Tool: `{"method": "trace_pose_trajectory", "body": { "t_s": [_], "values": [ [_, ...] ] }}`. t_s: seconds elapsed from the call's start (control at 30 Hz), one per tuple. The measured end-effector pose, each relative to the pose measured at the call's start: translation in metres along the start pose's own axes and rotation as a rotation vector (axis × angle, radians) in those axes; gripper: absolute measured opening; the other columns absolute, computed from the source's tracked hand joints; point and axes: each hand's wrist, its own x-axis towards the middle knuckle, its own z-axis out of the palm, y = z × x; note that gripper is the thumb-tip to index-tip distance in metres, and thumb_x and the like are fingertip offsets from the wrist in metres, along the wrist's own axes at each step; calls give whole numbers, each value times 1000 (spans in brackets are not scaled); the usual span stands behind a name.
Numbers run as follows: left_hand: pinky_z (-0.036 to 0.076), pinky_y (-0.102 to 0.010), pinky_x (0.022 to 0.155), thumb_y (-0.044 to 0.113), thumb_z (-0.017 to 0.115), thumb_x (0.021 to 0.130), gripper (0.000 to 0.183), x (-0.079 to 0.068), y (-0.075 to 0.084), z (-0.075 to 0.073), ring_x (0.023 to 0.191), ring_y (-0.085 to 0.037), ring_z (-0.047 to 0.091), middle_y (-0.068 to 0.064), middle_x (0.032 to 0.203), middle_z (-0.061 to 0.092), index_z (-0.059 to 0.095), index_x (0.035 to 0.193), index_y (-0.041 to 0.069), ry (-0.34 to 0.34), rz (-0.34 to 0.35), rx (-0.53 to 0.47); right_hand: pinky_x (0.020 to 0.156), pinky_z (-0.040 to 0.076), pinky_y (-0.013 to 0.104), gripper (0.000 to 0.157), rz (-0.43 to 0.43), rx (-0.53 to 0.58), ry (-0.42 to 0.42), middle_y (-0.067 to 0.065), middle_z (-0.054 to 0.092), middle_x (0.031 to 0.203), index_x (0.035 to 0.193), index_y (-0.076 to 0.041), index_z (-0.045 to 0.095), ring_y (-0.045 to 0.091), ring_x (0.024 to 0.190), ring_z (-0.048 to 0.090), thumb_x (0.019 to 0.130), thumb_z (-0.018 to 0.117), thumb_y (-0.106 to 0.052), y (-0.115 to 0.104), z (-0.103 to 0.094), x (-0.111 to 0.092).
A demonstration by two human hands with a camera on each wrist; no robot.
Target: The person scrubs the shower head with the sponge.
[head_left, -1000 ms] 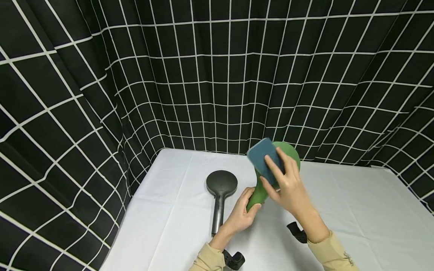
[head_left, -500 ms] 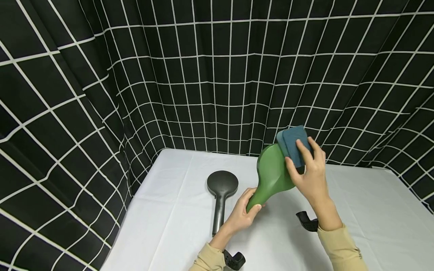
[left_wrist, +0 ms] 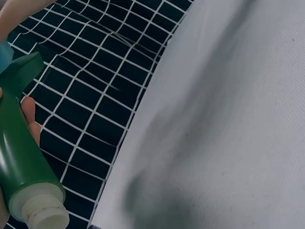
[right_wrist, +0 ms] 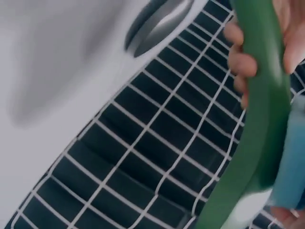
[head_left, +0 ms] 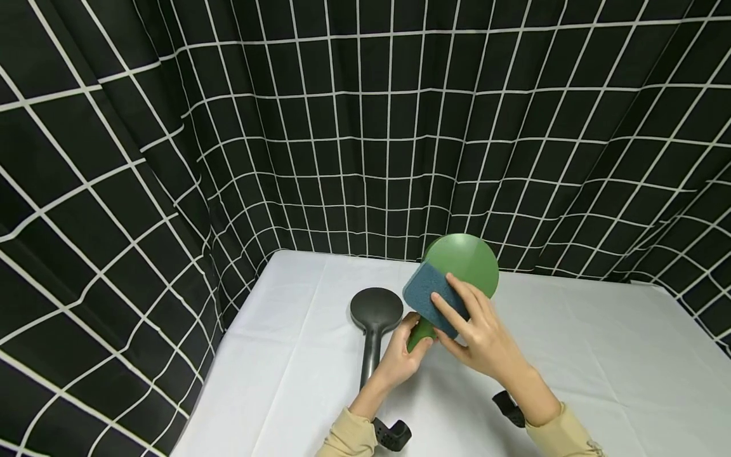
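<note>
My left hand (head_left: 400, 355) grips the handle of a green handheld shower head (head_left: 471, 257), raised above the table with its round head tilted up and away. A pale threaded end (left_wrist: 45, 210) sticks out of the handle in the left wrist view. In my right hand (head_left: 485, 336) is a blue sponge (head_left: 425, 289), fingers spread over its back and thumb at its lower edge. The sponge lies against the neck of the green shower head, covering part of it. In the right wrist view the sponge (right_wrist: 290, 162) sits right alongside the green neck.
A dark grey handheld shower head (head_left: 377, 311) lies on the white-covered table (head_left: 285, 368) just left of my left hand. Behind and beside the table hangs a black curtain (head_left: 365, 127) with white grid lines. Black wrist mounts (head_left: 393, 434) sit at both wrists.
My right hand has swept the sponge to the upper right edge of the green shower head, then back down and left to its neck. The left hand has turned the shower head slightly.
</note>
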Motion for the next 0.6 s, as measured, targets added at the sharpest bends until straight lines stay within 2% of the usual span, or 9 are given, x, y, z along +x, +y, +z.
{"method": "trace_pose_trajectory", "body": {
  "t_s": [0.07,0.13,0.23,0.3,0.37,0.43,0.5,0.6],
  "values": [
    [47,-27,84,-13,45,90,40,1,1,-1,100,-44,50,-30,116,42,35,129,-16,-1,-14,-1,98,31,44,46,-10,8,9,32,43,130,120,0,59,46,109,45,93,50,-35,4,-1,0],
    [48,-31,84,-13,45,89,41,1,2,-1,99,-43,52,-30,115,42,36,129,-16,1,-37,-17,99,32,41,46,35,13,72,32,44,130,119,1,60,47,109,45,91,53,-36,13,-4,2],
    [49,-40,85,-16,45,86,41,1,4,0,94,-45,54,-32,112,43,39,127,-16,2,-61,-44,96,35,43,49,192,-5,191,30,44,131,119,2,60,47,111,44,88,57,-37,29,-14,5],
    [48,-47,85,-18,45,85,42,1,5,1,92,-47,54,-33,112,43,39,127,-17,-5,-61,-62,95,34,48,50,325,-17,260,29,44,131,120,3,60,47,113,42,86,60,-34,38,-21,7],
    [48,-46,84,-19,44,84,42,1,5,1,90,-49,54,-33,111,43,39,126,-17,-14,-52,-63,96,31,53,48,456,-23,301,29,43,131,121,4,58,45,117,41,84,63,-26,45,-26,9],
    [49,-39,84,-18,44,84,43,0,6,1,89,-49,54,-33,112,43,39,127,-17,-24,-48,-57,97,28,57,47,536,-29,321,29,43,131,122,4,57,44,120,39,82,65,-18,47,-30,10],
    [49,-30,82,-17,45,84,42,0,2,0,88,-47,54,-32,111,44,40,126,-16,-21,-37,-45,98,27,58,47,546,-36,325,29,43,131,122,4,57,45,120,39,82,65,-18,44,-29,10],
    [49,-28,80,-14,46,86,42,0,-10,-3,87,-45,56,-30,111,45,41,127,-13,-5,-29,-40,93,32,56,49,446,-50,307,30,44,131,121,4,58,48,114,41,85,62,-29,33,-22,6]
  ]
}}
